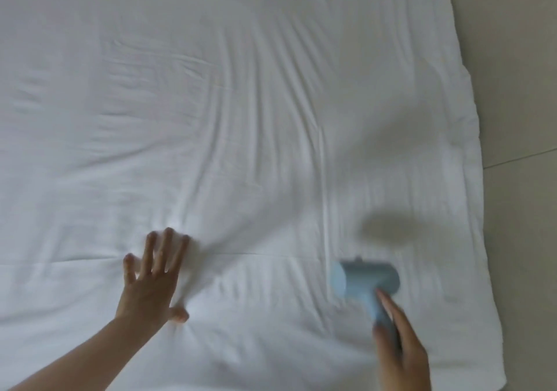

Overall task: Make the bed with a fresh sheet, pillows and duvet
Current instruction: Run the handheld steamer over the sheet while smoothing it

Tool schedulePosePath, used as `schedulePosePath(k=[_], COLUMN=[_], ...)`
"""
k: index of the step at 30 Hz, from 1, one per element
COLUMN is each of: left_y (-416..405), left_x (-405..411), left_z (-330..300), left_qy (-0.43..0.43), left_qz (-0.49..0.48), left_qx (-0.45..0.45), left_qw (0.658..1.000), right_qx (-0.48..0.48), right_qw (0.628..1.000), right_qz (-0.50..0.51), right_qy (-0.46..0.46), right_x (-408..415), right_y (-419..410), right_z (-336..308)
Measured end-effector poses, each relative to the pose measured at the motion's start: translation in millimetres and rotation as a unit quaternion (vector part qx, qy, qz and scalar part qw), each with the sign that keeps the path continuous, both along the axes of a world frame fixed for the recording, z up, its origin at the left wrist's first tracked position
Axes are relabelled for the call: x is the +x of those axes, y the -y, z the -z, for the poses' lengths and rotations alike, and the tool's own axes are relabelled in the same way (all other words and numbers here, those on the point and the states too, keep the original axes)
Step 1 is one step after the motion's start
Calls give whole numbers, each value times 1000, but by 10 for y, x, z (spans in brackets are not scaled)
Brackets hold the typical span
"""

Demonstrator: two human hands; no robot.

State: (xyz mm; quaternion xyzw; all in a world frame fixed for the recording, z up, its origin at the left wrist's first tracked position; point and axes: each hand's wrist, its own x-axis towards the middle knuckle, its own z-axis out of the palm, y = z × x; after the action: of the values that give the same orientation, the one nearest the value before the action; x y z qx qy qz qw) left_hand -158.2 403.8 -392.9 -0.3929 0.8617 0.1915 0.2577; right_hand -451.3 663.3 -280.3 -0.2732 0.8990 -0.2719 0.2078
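A white, creased duvet point(241, 104) covers nearly the whole view. My left hand point(150, 282) lies flat on it near the bottom left, fingers spread and straight, pressing the cloth. My right hand point(398, 336) at the bottom right holds the handle of a light blue hand-held appliance point(364, 279), a blurred, hairdryer-shaped tool, whose round head hovers just above the duvet and points left. Its shadow falls on the cloth above it. No pillows are in view.
Grey tiled floor point(518, 89) runs along the right side, past the duvet's wavy right edge point(479, 179). A straight seam crosses the duvet between my hands.
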Motion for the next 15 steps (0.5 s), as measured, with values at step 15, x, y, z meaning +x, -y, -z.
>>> schedulePosePath(k=[15], left_y=[-145], left_x=[-70], left_z=[263], left_qy=[44], left_qz=[7], left_qx=[-73], left_qw=[996], right_qx=[-11], right_qw=[990], right_qz=[74], right_qy=[119], right_x=[-1176], right_y=[3984], right_z=[875])
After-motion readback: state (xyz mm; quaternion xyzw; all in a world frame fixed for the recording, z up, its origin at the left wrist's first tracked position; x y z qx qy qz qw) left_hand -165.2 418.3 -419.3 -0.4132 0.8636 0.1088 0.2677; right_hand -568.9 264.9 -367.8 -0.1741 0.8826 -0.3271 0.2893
